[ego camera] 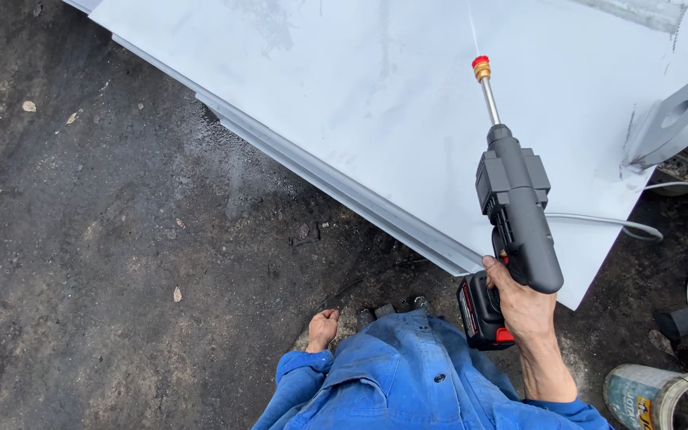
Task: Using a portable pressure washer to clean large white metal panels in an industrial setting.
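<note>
right hand (524,302) grip clamped on the grey spray gun (515,211) at right of frame, nozzle over the white panel (376,95); left hand (322,329), lower centre, loosely curled, holding nothing.

Single head-worn view: looks steeply down from standing height, facing forward over blue-clad torso (416,374) toward white metal panel (376,103) on dark ground (81,239); close range.
</note>
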